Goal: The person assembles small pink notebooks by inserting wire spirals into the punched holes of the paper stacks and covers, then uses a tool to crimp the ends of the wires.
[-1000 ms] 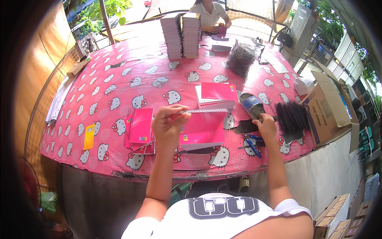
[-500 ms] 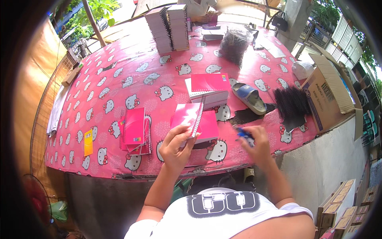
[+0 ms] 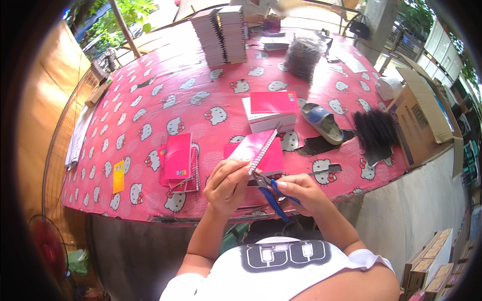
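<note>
Left grip (image 3: 227, 183) around spiral notebook (image 3: 257, 148)

Bare cloth (image 3: 165, 103) lies between notebook stacks (image 3: 221, 35) and sandal (image 3: 324, 123).

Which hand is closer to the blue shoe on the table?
The right hand. It holds blue-handled pliers just below and a little left of the blue shoe. The left hand holds the pink spiral notebook farther to the left.
</note>
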Demonstrator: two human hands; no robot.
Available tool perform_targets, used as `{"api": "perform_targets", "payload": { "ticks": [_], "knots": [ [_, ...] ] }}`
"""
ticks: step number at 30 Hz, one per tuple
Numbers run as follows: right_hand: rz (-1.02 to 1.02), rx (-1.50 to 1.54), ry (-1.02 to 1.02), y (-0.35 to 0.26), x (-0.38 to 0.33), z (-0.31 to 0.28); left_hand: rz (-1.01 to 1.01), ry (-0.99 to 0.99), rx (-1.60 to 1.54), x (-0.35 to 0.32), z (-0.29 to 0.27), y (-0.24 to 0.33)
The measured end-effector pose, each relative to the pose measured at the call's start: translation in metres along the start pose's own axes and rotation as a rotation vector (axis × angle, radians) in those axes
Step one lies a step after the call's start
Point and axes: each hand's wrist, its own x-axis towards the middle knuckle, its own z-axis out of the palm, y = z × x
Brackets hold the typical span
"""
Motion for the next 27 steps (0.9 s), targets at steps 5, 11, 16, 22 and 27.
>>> {"api": "perform_targets", "payload": {
  "ticks": [5, 11, 16, 22, 27],
  "knots": [
    [-0.557, -0.968, 0.659, 0.0, -0.011, -0.057, -0.131, 0.262, 0.284, 0.023, -0.052, -0.023],
    [-0.443, -1.642, 0.853, 0.037, -0.031, -0.125, 0.043, -0.282, 0.818, 0.083, -0.131, -0.07],
    [-0.584, -1.586, 1.019, 0.008, -0.02, -0.139, -0.131, -0.839, 0.883, 0.03, -0.125, -0.156],
    [-0.404, -1.706, 1.41, -0.077, -0.027, -0.265, -0.23, -0.788, 0.792, 0.015, -0.113, -0.164],
    [0.027, -1.788, 1.367, -0.079, -0.027, -0.317, -0.329, -0.629, 0.139, 0.062, -0.029, -0.09]
  ]
}}
